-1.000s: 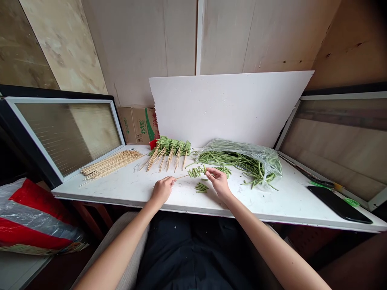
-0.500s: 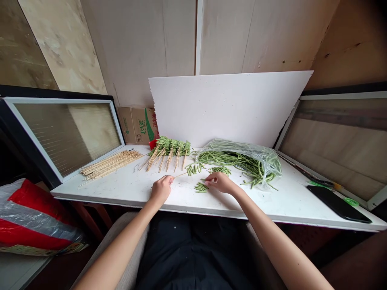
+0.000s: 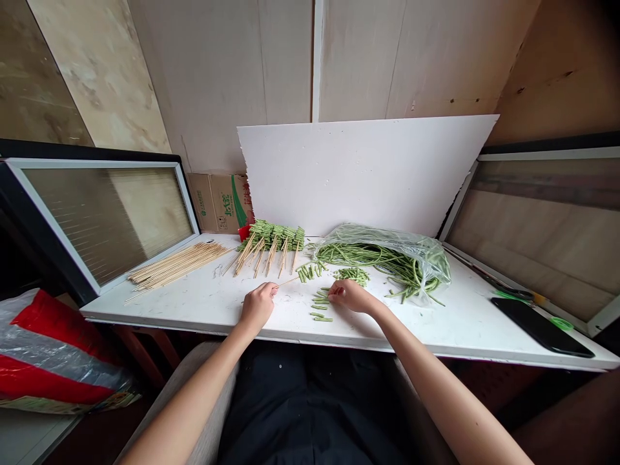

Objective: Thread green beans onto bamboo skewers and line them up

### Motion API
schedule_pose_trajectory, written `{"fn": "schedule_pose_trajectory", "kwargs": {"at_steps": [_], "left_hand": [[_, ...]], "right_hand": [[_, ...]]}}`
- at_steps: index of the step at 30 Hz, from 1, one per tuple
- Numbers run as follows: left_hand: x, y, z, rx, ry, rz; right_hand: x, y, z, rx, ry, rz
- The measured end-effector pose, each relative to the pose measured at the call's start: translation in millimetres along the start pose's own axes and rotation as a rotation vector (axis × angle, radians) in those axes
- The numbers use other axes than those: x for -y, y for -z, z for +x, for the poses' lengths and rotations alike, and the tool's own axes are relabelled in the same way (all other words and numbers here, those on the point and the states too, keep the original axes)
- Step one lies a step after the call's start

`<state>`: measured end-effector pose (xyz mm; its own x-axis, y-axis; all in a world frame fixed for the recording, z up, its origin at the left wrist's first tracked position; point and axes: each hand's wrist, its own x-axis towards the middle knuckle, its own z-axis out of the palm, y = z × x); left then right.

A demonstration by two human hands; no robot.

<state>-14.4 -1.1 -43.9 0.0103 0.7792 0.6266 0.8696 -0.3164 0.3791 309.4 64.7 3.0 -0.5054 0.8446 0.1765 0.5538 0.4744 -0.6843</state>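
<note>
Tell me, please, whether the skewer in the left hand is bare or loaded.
Loaded: green bean pieces line the skewer beyond the left hand.

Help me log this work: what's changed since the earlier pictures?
The right hand left the held skewer and moved nearer the person, to the loose cut bean pieces, which have spread apart. The left hand still grips that skewer; the loaded skewers and bagged yardlong beans stayed put.

At one white rectangular bench (image 3: 285, 320) are one bare left hand (image 3: 259, 303), one bare right hand (image 3: 351, 295), one thin wooden skewer (image 3: 289, 281) threaded with short green bean pieces (image 3: 311, 270), one black rectangular phone (image 3: 542, 327) right, one clear plastic bag (image 3: 429, 248) far right, one brown cardboard box (image 3: 220, 201) far left, and uncountably many loose pale sticks (image 3: 177, 265) left.
</note>
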Motion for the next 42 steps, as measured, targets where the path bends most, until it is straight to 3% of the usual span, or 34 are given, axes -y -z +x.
{"fn": "schedule_pose_trajectory", "kwargs": {"at_steps": [8,11,20,24,27,30,34,42], "left_hand": [[-1.0,0.7,0.4,0.011,0.022,0.012],[-1.4,1.2,0.2,0.006,0.026,0.015],[-1.1,1.8,0.4,-0.020,0.033,0.035],[-1.4,2.1,0.7,-0.010,0.043,0.007],[-1.3,2.0,0.7,-0.002,0.041,-0.005],[-1.2,1.9,0.9,0.003,0.041,-0.002],[-1.8,2.1,1.0,0.009,0.046,0.016],[-2.6,2.4,1.2,0.027,0.061,0.041]], "right_hand": [[-20.5,4.4,8.7,-0.271,-0.008,0.077],[-20.9,6.3,8.1,-0.280,-0.023,0.065],[15.4,23.3,-8.9,0.146,-0.057,0.124],[43.7,13.3,-17.5,0.218,0.007,0.109],[58.3,1.2,-23.5,0.353,0.020,-0.017],[64.7,-6.5,-26.9,0.384,0.027,-0.124],[63.2,-1.9,-25.5,0.350,0.047,-0.202],[19.0,9.0,-6.8,0.040,0.041,-0.256]]}}
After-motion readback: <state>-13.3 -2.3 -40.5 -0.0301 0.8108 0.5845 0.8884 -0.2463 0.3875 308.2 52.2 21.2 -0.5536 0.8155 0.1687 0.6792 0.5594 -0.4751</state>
